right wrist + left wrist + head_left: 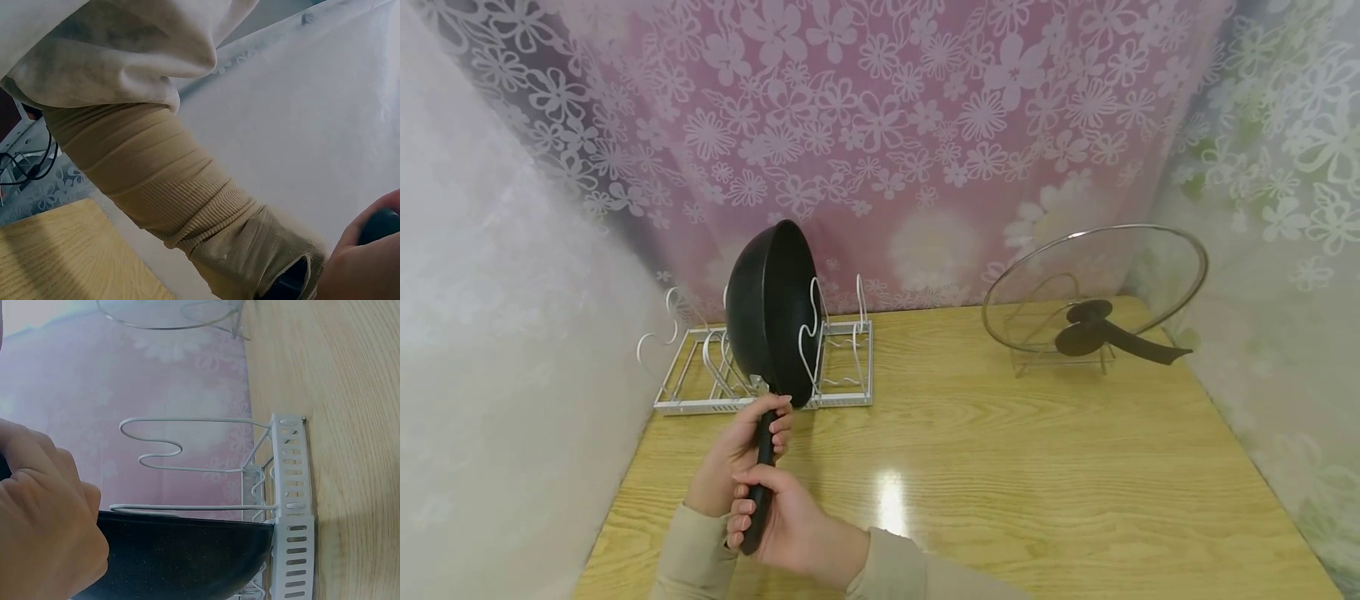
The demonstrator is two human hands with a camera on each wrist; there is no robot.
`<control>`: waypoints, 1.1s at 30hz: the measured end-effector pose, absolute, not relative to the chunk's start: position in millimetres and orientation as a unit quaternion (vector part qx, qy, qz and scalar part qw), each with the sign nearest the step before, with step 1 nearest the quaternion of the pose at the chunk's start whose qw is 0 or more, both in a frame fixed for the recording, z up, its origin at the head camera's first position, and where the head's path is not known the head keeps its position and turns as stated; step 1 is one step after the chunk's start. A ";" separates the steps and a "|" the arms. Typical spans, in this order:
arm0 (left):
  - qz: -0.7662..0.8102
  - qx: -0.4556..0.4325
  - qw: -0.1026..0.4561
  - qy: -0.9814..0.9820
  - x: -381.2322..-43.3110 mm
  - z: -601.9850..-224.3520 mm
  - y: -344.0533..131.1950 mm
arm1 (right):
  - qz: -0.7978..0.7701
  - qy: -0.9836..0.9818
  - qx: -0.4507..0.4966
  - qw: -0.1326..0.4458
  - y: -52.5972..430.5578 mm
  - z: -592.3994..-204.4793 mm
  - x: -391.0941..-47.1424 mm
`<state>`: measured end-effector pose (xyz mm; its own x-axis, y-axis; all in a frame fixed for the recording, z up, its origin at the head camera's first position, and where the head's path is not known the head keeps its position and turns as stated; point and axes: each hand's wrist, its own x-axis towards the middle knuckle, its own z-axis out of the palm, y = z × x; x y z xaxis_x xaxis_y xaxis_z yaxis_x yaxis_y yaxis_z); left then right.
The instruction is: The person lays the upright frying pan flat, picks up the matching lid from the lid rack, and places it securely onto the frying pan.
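A deep black wok (748,292) stands on its side among the wire dividers of a white rack (842,400), its opening turned to the right. Its black handle (766,442) points toward me. My left hand (733,454) grips the handle close to the pan. Lower down, near the handle's end, my right hand (797,525) is wrapped round it. In the left wrist view, the left hand (50,512) appears beside the wok's dark side (181,553), which overlaps the rack's slotted rail (294,550).
A glass lid (1198,267) with a metal rim and dark knob leans in a wire stand (1060,360) at the back right. Beneath everything is a wooden tabletop (1000,467). Flowered curtains (887,150) enclose the back and sides. A beige sleeve (181,181) crosses the right wrist view.
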<state>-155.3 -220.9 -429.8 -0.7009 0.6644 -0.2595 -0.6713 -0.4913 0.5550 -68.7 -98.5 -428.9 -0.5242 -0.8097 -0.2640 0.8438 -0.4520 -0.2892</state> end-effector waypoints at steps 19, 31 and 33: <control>0.866 -0.038 0.358 0.347 -150.3 -421.8 -209.9 | -0.828 0.178 0.008 0.532 -101.2 -428.5 -73.1; 0.853 -0.044 0.350 0.386 -151.7 -417.9 -205.8 | -0.831 0.197 0.006 0.519 -101.0 -426.7 -73.2; 0.850 -0.047 0.345 0.395 -151.7 -416.9 -204.6 | -0.832 0.197 0.002 0.518 -100.8 -426.7 -73.4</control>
